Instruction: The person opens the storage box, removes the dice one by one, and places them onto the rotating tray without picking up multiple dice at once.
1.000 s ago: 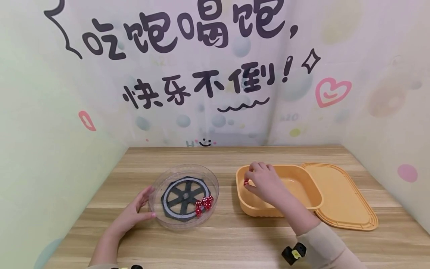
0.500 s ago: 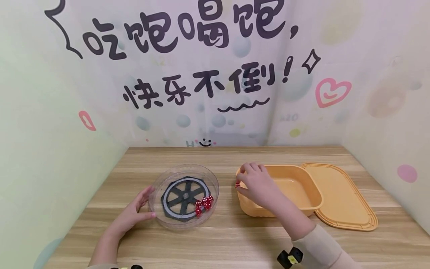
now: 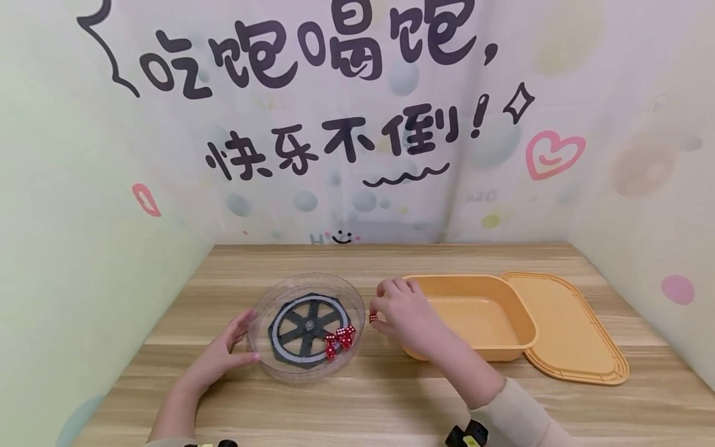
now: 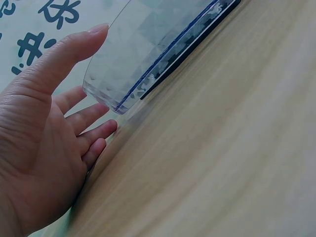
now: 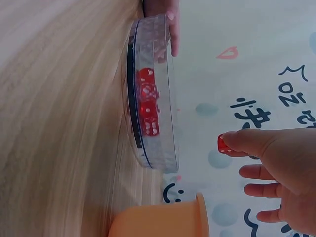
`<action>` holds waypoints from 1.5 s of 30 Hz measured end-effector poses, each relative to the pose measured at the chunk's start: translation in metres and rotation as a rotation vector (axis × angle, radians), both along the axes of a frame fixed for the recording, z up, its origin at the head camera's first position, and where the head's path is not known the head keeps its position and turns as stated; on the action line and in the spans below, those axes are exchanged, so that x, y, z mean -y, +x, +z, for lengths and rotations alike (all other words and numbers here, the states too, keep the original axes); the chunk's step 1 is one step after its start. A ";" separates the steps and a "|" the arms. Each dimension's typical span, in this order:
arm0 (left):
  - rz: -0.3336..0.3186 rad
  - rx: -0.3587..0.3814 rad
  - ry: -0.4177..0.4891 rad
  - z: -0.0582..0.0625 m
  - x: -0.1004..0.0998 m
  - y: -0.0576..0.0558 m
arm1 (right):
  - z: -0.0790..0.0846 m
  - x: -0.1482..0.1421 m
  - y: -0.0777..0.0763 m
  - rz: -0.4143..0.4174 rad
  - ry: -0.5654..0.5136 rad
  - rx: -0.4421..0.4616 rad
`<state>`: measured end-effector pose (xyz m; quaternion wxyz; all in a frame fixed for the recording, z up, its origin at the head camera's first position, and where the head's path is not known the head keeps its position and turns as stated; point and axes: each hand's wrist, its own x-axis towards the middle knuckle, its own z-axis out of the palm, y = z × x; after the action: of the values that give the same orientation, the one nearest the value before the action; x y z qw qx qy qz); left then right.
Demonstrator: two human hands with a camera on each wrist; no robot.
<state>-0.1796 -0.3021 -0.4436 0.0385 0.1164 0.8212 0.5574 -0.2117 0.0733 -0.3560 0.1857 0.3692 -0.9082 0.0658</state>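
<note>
My right hand (image 3: 404,313) pinches a red die (image 5: 224,143) between thumb and fingers, just right of the clear round tray (image 3: 262,357). Inside that tray, several red dice (image 3: 341,338) with white dots sit together at the right side, over a dark wheel-like base. At the tray's left side, my left hand (image 3: 226,351) has its thumb and fingers spread along the wall. The left wrist view shows those fingers (image 4: 94,116) relaxed, right at the tray's wall. An orange box (image 3: 475,320) stands behind and right of my right hand, its left end partly hidden by it.
An orange lid (image 3: 575,329) lies on the wooden table (image 3: 313,410), right of the box and partly under its edge. A printed cloth wall (image 3: 357,124) rises behind the table's back edge, with side walls left and right.
My right hand has moved left with the die, from over the orange box, across its left rim, to beside the clear tray. The left hand and the dice in the tray stay put.
</note>
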 end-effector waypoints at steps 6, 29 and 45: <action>-0.003 -0.009 0.006 0.000 0.000 0.000 | -0.002 0.011 0.002 0.035 0.008 -0.005; 0.003 -0.005 -0.010 -0.005 0.002 -0.001 | -0.015 0.042 0.015 0.097 0.069 0.031; 0.007 -0.014 0.001 -0.004 0.001 -0.002 | -0.025 0.066 0.024 0.164 0.072 -0.019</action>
<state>-0.1811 -0.3034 -0.4476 0.0306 0.1176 0.8215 0.5571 -0.1881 0.0070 -0.3805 0.1750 0.4494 -0.8749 0.0447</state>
